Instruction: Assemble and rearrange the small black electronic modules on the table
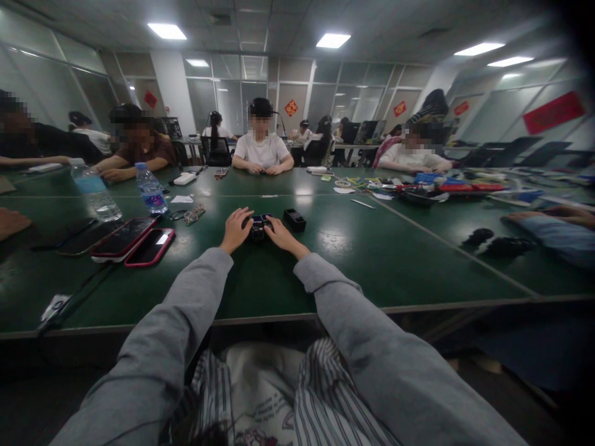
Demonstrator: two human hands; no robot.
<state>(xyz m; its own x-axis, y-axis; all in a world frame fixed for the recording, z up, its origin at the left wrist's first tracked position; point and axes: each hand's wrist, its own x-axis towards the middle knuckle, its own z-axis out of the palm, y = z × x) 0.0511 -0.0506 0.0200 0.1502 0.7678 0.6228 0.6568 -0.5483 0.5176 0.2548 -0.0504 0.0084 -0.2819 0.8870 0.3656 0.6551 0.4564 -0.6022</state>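
Both hands, left hand and right hand, grip small dark device.

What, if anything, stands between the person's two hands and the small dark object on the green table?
Nothing visible does. The left hand and the right hand already touch the small dark object from either side on the green table. The black box lies apart, just beyond the right hand.

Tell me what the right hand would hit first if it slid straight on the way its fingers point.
The right hand points left toward the small dark object it already touches; beyond that lies the left hand. Depth is hard to judge.
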